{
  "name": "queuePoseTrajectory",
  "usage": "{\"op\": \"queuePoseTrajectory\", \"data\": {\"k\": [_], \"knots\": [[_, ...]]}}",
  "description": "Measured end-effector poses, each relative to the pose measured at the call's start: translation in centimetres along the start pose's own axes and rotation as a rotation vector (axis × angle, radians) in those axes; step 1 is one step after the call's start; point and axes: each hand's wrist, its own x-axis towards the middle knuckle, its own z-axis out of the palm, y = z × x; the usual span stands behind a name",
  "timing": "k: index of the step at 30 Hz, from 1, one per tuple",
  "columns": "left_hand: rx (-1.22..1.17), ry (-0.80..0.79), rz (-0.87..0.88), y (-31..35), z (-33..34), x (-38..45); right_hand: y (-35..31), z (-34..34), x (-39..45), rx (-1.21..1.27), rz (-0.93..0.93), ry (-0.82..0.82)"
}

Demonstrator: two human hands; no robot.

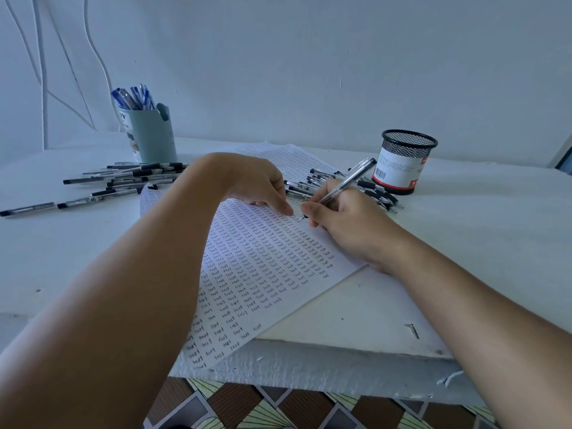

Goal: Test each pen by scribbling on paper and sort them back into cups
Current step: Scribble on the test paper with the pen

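right hand (346, 224) pinches a pen (343, 184) low on its barrel, tip on the paper (263, 274) mid-table. left hand (260, 187), fingers curled, presses the sheet and holds nothing. the pen looks light, stiff and smooth; best gripped near the tip.

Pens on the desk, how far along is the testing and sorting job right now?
Done: the paper is nearly full of "test" scribbles, and blue pens stand in the grey cup. In hand: the right hand grips a clear pen, tip on the sheet, while the left hand rests on it. Left: black pens lie loose at left and beside the mesh cup, whose contents aren't visible.
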Motion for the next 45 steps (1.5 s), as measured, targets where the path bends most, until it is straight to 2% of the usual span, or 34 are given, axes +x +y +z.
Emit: {"op": "queuePoseTrajectory", "data": {"k": [43,45], "knots": [[0.004,0.019,-0.032,0.36,0.20,-0.71,-0.01,0.09,-0.01,-0.046,-0.009,0.031],[0.009,0.022,-0.029,0.32,0.21,-0.76,-0.07,0.06,0.10,0.044,0.022,0.091]]}}
